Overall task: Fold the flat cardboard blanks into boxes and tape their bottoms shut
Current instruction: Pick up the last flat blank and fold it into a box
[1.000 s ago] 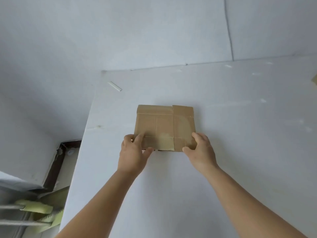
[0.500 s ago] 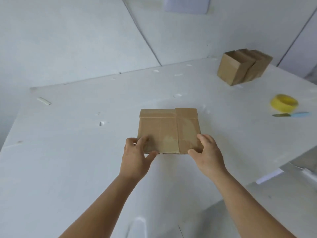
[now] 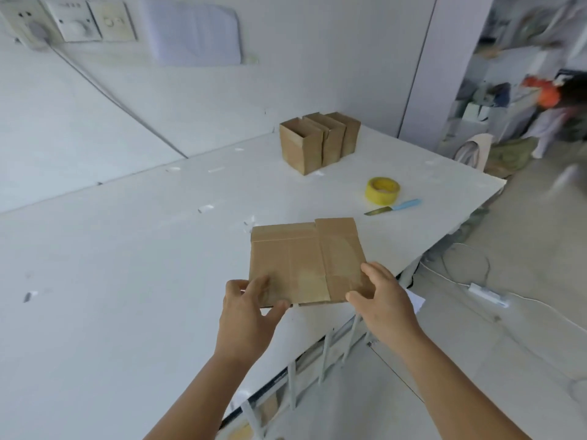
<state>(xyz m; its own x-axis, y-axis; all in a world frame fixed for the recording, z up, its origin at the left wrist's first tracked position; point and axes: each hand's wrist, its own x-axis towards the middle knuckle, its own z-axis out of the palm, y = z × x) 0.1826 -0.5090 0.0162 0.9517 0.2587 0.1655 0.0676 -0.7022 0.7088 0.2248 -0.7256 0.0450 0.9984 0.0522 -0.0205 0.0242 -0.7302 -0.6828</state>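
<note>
Holding the flat cardboard blank (image 3: 306, 262) by its near edge, both hands keep it level over the near part of the white desk (image 3: 127, 281); whether it rests on the surface cannot be told. The left hand (image 3: 249, 309) has its grip pinched on the near-left corner, thumb below and fingers on top; the right hand (image 3: 382, 296) takes the near-right corner the same way. A two-corner hold of this kind likely serves to steady the blank before it is opened along its creases. The blank is not yet folded.

Farther off to the right, a yellow tape roll (image 3: 382, 190) and a blue-handled knife (image 3: 394, 207) lie just beside each other, within reach, presumably for sealing bottoms. At the far right, folded boxes (image 3: 317, 141) stand upright in a touching row, apparently finished and set aside.
</note>
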